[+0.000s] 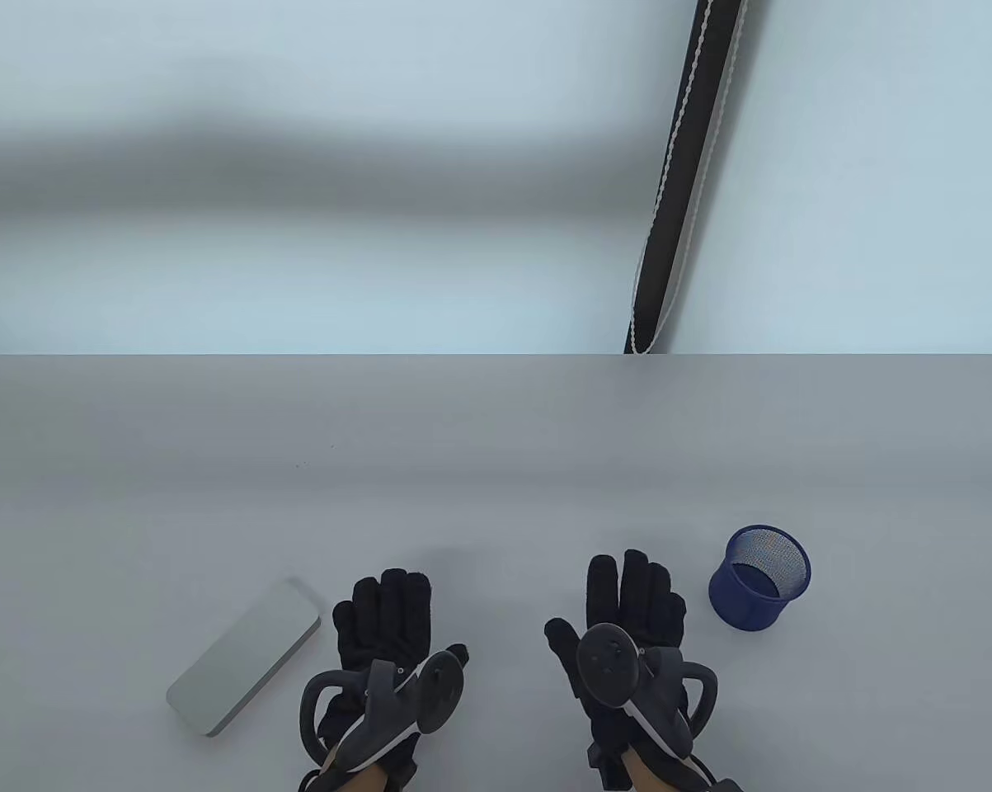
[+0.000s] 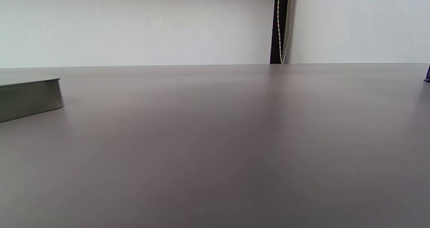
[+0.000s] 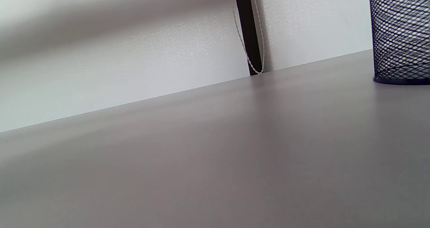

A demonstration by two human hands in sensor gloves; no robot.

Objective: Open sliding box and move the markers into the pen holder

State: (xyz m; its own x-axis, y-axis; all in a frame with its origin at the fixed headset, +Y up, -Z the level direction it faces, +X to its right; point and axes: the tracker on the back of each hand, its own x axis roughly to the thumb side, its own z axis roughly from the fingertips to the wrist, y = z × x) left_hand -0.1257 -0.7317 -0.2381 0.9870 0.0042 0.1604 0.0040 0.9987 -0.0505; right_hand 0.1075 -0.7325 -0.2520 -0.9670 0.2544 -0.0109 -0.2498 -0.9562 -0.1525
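A flat grey sliding box (image 1: 244, 657) lies closed on the table at the front left, set diagonally; its end shows at the left edge of the left wrist view (image 2: 30, 98). No markers are visible. A blue mesh pen holder (image 1: 759, 577) stands upright at the front right and fills the right wrist view's upper right corner (image 3: 401, 36). My left hand (image 1: 388, 615) lies flat on the table just right of the box, fingers straight, holding nothing. My right hand (image 1: 632, 598) lies flat too, left of the pen holder, with nothing in it.
The grey table (image 1: 496, 462) stretches away to its far edge against a pale wall. A black strip with a white beaded cord (image 1: 681, 165) hangs down the wall behind the table's far right.
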